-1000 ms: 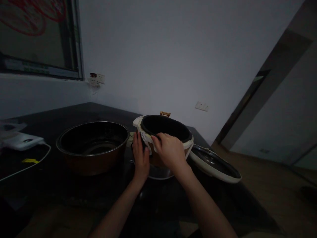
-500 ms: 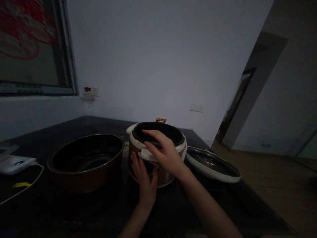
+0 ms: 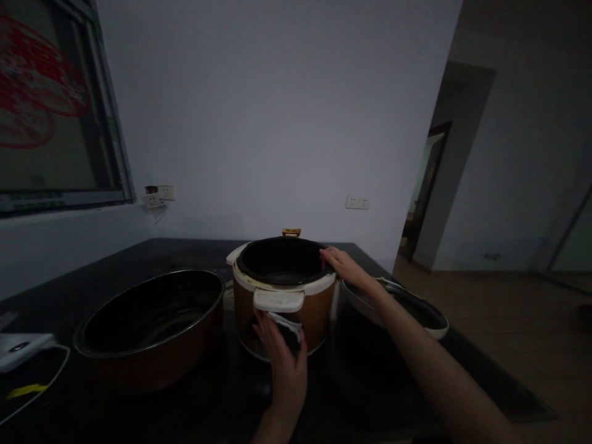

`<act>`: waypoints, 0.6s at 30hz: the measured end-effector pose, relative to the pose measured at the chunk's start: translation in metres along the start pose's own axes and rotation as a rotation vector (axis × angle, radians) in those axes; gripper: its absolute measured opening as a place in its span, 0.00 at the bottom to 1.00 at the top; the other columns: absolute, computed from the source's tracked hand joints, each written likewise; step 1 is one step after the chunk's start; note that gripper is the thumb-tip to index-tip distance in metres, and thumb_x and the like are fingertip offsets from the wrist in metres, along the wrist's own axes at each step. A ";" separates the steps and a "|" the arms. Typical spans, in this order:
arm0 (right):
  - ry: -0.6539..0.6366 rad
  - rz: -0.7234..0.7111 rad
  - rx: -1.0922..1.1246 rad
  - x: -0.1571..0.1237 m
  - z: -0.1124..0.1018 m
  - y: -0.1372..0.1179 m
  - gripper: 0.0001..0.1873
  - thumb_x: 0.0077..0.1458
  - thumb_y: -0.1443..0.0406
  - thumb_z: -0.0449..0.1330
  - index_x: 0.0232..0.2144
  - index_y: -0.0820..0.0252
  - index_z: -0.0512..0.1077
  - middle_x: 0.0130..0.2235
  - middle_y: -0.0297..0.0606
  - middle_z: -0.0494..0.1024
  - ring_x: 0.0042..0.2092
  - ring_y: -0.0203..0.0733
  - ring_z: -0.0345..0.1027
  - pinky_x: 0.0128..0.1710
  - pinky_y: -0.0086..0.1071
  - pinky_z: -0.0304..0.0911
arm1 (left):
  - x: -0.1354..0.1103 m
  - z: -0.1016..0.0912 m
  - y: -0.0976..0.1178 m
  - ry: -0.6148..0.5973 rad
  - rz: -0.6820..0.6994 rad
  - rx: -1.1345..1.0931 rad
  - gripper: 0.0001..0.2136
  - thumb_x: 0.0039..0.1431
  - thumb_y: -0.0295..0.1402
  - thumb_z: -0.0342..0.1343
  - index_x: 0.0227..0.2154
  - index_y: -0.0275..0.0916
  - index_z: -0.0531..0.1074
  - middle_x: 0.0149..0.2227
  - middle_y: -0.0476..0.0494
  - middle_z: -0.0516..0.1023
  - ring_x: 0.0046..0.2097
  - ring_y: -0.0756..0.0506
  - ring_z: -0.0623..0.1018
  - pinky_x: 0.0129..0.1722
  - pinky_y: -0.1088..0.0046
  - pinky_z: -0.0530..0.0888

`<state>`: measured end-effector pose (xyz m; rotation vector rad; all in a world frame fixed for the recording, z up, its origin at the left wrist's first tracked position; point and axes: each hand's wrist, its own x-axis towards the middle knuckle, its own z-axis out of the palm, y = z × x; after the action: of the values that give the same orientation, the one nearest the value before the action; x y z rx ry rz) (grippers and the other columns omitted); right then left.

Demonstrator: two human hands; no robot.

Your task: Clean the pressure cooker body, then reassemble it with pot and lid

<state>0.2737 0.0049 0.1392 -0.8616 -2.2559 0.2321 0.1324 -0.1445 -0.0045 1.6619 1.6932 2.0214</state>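
Observation:
A brown and white electric cooker (image 3: 319, 314) stands on the dark tabletop, lidless, its black inside visible. Below its white front handle (image 3: 279, 300), my left hand (image 3: 287, 370) has its fingers and thumb curved around a crumpled white cloth or tissue (image 3: 285, 322), against the dark front panel. My right hand (image 3: 341, 264) grips the cooker's right rim, with the fingertips over the inner edge. To the left sits a wide brown pot (image 3: 203, 333) with a dark inside. The round lid (image 3: 437, 333) lies on the right, partly hidden by my right forearm.
At the left edge are a white device (image 3: 23, 348), its white cable (image 3: 62, 367) and a yellow strip (image 3: 28, 390). Behind the table (image 3: 194, 246) rises a wall with sockets (image 3: 357, 202). A window (image 3: 55, 123) is at upper left.
My right hand has moved from above the front handle to the cooker's right rim. My left hand stays at the front, where the white cloth now shows more clearly. The view has shifted slightly.

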 end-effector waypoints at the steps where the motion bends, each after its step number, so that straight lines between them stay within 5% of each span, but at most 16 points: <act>1: 0.045 0.009 0.018 -0.001 0.004 0.001 0.33 0.59 0.47 0.37 0.18 0.59 0.67 0.26 0.36 0.71 0.36 0.38 0.65 0.48 0.34 0.56 | -0.001 0.003 0.000 -0.002 -0.009 -0.002 0.37 0.62 0.34 0.46 0.63 0.42 0.25 0.67 0.36 0.26 0.65 0.40 0.29 0.62 0.49 0.35; 4: 0.169 0.048 0.086 -0.003 0.014 0.002 0.32 0.59 0.46 0.37 0.16 0.58 0.63 0.25 0.35 0.71 0.35 0.36 0.65 0.54 0.36 0.51 | -0.001 0.009 -0.001 0.027 -0.034 -0.018 0.36 0.62 0.34 0.44 0.63 0.41 0.25 0.66 0.35 0.25 0.65 0.39 0.30 0.62 0.48 0.34; 10: 0.337 0.139 0.145 -0.009 0.025 -0.003 0.31 0.58 0.45 0.37 0.15 0.57 0.61 0.25 0.36 0.69 0.33 0.37 0.64 0.40 0.31 0.59 | 0.006 0.013 -0.003 0.129 -0.079 -0.037 0.34 0.62 0.37 0.44 0.64 0.41 0.29 0.67 0.37 0.28 0.65 0.41 0.28 0.63 0.51 0.35; 18: 0.510 0.216 0.018 -0.015 0.040 -0.028 0.28 0.61 0.50 0.37 0.17 0.56 0.60 0.24 0.38 0.69 0.31 0.40 0.63 0.36 0.33 0.58 | 0.028 0.002 -0.025 0.165 -0.182 -0.120 0.31 0.61 0.42 0.44 0.64 0.39 0.40 0.67 0.38 0.38 0.67 0.42 0.38 0.64 0.57 0.37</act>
<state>0.2402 -0.0232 0.1121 -1.0234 -1.6888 0.1125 0.1075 -0.1159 -0.0037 1.2873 1.6632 2.1745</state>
